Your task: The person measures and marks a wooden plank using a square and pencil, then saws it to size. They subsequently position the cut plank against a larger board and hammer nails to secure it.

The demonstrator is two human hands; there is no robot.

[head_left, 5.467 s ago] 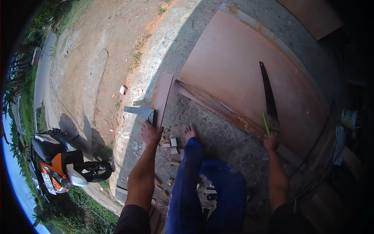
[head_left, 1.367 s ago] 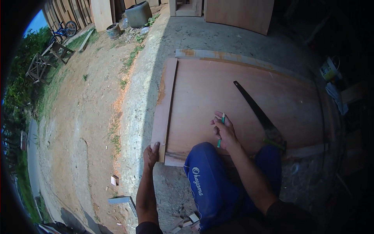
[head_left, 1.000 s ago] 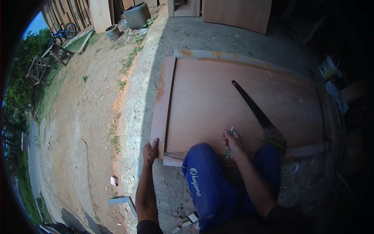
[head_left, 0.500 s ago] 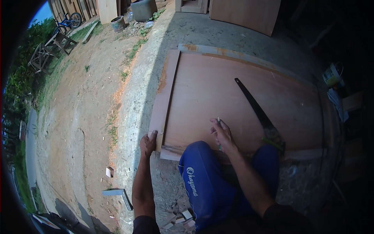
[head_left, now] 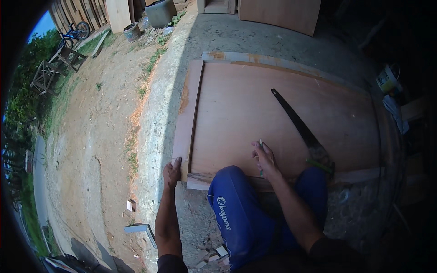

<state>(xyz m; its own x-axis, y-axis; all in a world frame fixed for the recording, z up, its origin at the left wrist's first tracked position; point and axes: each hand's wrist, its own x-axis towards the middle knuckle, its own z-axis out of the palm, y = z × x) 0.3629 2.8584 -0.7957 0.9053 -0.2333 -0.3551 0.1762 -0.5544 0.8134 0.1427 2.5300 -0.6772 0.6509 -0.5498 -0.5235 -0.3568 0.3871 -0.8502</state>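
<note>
A wide plywood panel (head_left: 236, 113) lies in front of my knees, with a wooden strip (head_left: 188, 104) along its left edge. My left hand (head_left: 172, 173) is closed on the near end of that strip, thumb on top and fingers over the outer side. Above the panel's near part, my right hand (head_left: 266, 159) holds a slim green pencil (head_left: 261, 143), its pale end pointing away from me. The pencil does not appear to touch the wood. A handsaw (head_left: 298, 125) with a dark blade and green-edged handle rests on the panel, right of my right hand.
A metal try square (head_left: 142, 229) lies on the concrete at the lower left. Small wood offcuts (head_left: 213, 257) are scattered by my left leg. A white bucket (head_left: 387, 81) stands at the right. Cabinet-like wooden pieces (head_left: 277, 16) stand at the back.
The view has shifted slightly. My right hand, with the pencil, sits a little farther right over the panel. My left hand keeps its hold on the strip's end; the saw lies still.
</note>
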